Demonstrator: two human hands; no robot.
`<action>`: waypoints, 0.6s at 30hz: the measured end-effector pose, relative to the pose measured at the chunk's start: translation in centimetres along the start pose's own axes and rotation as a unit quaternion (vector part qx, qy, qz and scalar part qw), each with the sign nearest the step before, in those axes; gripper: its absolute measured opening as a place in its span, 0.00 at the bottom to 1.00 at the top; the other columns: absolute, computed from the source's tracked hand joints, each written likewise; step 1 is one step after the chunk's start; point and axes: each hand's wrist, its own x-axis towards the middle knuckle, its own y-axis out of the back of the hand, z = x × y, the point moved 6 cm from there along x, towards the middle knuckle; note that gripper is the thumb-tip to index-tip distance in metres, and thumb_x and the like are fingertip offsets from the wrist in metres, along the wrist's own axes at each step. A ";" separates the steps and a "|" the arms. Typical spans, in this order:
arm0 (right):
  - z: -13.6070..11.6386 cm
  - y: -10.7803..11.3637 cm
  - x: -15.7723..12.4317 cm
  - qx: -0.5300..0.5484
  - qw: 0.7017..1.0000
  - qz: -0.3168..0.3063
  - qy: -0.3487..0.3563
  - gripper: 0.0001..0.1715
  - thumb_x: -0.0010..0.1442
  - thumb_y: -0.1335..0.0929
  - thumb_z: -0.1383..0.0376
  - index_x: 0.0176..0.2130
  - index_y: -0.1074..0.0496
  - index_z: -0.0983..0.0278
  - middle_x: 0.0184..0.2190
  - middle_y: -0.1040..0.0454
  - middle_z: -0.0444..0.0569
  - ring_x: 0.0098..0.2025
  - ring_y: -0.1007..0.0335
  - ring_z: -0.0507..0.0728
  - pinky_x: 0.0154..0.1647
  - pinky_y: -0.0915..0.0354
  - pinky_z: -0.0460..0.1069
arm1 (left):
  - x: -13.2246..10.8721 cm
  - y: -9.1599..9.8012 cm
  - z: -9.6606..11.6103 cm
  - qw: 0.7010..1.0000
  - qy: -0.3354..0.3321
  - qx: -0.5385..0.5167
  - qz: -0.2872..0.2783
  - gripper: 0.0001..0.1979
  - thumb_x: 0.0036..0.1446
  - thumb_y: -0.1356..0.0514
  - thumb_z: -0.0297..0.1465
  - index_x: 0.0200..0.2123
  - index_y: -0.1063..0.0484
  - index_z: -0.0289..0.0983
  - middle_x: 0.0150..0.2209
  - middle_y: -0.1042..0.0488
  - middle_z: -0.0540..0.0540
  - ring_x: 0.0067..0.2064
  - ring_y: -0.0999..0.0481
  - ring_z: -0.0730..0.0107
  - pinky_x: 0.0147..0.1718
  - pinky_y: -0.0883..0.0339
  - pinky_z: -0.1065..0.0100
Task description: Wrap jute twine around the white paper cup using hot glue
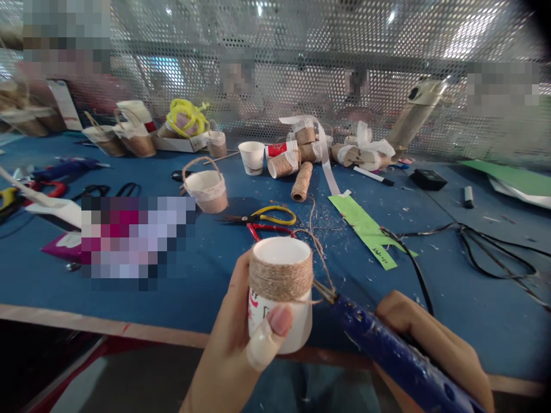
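Note:
A white paper cup (280, 284) with brown twine wound round its upper half is held in my left hand (241, 332), its thumb across the printed front. That thumb wears a pale wrap. My right hand (434, 338) is closed round a blue glue gun (383, 344), whose nozzle points at the cup's right side, close to the twine. A loose strand of twine (318, 246) runs from the cup back toward a twine spool (302, 182). Behind the cup lie scissors (275, 215) with yellow and red handles.
Small baskets (209, 190) and twine-wrapped cups (283, 164) stand or lie toward the back. A green paper strip (364, 229) and black cable (495, 252) are on the right of the blue table (172, 298). Another glue gun (64, 168) lies left. Perforated metal (275, 51) rises behind.

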 end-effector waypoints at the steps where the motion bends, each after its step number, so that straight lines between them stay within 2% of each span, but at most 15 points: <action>1: 0.0 0.0 0.1 0.000 1.000 -0.001 0.000 0.16 0.68 0.31 0.74 0.33 0.37 0.59 0.27 0.35 0.40 0.25 0.35 0.49 0.25 0.38 0.44 | 0.0 0.1 0.0 1.000 -0.003 0.001 0.006 0.31 0.55 0.29 0.55 0.57 0.24 0.47 0.48 0.17 0.45 0.51 0.22 0.49 0.53 0.32 0.57; 6: -0.1 -0.2 0.2 -0.004 1.000 0.000 -0.004 0.16 0.68 0.32 0.76 0.33 0.37 0.59 0.28 0.34 0.39 0.25 0.34 0.49 0.26 0.38 0.43 | -0.1 0.0 -0.1 1.000 -0.005 -0.005 0.006 0.27 0.58 0.29 0.53 0.56 0.23 0.49 0.46 0.17 0.48 0.50 0.21 0.54 0.52 0.32 0.60; 14: 0.1 -0.2 -0.1 0.002 1.000 -0.002 -0.004 0.16 0.68 0.31 0.74 0.33 0.37 0.59 0.28 0.34 0.40 0.26 0.34 0.49 0.27 0.38 0.43 | -0.2 0.1 0.0 1.000 0.013 -0.011 0.017 0.28 0.55 0.28 0.53 0.55 0.23 0.49 0.47 0.17 0.48 0.52 0.21 0.51 0.54 0.33 0.58; 18: 0.0 0.0 0.0 -0.002 1.000 -0.001 0.000 0.16 0.68 0.31 0.75 0.33 0.37 0.59 0.27 0.34 0.39 0.25 0.34 0.49 0.27 0.38 0.43 | -0.1 0.1 0.0 1.000 -0.006 -0.006 0.001 0.26 0.57 0.28 0.52 0.55 0.23 0.50 0.47 0.17 0.49 0.48 0.21 0.55 0.49 0.30 0.61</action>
